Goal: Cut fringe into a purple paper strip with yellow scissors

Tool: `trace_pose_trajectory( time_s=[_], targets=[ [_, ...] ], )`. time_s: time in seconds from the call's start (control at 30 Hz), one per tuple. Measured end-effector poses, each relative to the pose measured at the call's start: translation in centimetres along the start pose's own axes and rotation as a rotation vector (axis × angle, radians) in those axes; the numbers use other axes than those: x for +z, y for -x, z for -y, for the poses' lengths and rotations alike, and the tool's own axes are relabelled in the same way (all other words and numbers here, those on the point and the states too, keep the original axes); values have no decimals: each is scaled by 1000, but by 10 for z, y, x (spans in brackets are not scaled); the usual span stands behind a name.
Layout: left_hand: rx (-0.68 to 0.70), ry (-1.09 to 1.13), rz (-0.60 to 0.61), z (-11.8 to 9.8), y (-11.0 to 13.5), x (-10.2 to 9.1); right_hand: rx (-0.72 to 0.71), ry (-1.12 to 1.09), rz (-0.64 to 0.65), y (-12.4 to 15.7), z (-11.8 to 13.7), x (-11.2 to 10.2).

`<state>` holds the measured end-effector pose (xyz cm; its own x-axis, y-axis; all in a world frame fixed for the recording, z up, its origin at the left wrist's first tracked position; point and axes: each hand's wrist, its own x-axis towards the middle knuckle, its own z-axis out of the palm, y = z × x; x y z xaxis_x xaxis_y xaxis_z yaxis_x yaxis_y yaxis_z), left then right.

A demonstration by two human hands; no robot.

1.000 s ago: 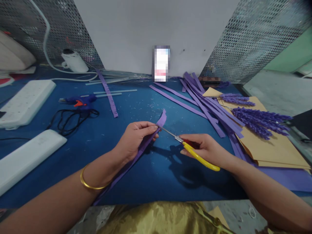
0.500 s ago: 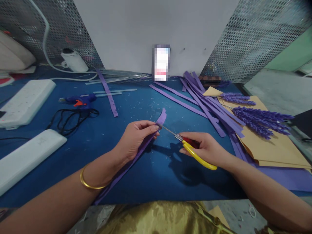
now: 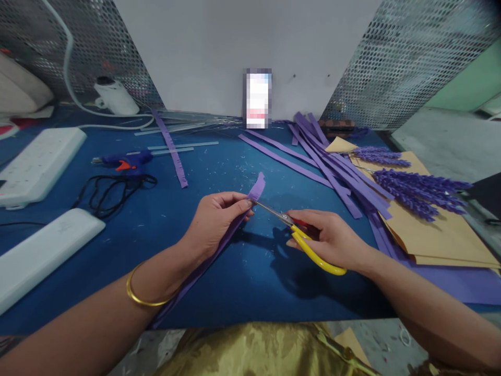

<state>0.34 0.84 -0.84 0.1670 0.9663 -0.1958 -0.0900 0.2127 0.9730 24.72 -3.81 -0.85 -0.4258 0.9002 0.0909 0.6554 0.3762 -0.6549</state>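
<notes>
Between the thumb and fingers of my left hand is pinched a long purple paper strip. Its short end sticks up past the fingertips, and the rest trails down under my wrist toward the table's front edge. My right hand is closed around scissors with yellow and red handles. The blade tips reach the strip's edge right beside my left thumb. Small pale scraps dot the blue tabletop beyond my hands.
Purple strips lie at the right, beside brown paper bearing purple flower sprigs. At left are a blue glue gun, its black cord and white power strips. A phone leans on the back panel.
The scissors' handles have shifted slightly, while their tips stay at the strip beside my left thumb. The whole view has moved a little; both hands keep their grips.
</notes>
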Motion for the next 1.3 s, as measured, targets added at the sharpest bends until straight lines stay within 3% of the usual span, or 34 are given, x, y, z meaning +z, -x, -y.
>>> trace_pose_trajectory(
  time_s=[1.3],
  targets=[
    [-117,89,74,-2,-2,-1,11,-22,82,-1,7,-4]
  ],
)
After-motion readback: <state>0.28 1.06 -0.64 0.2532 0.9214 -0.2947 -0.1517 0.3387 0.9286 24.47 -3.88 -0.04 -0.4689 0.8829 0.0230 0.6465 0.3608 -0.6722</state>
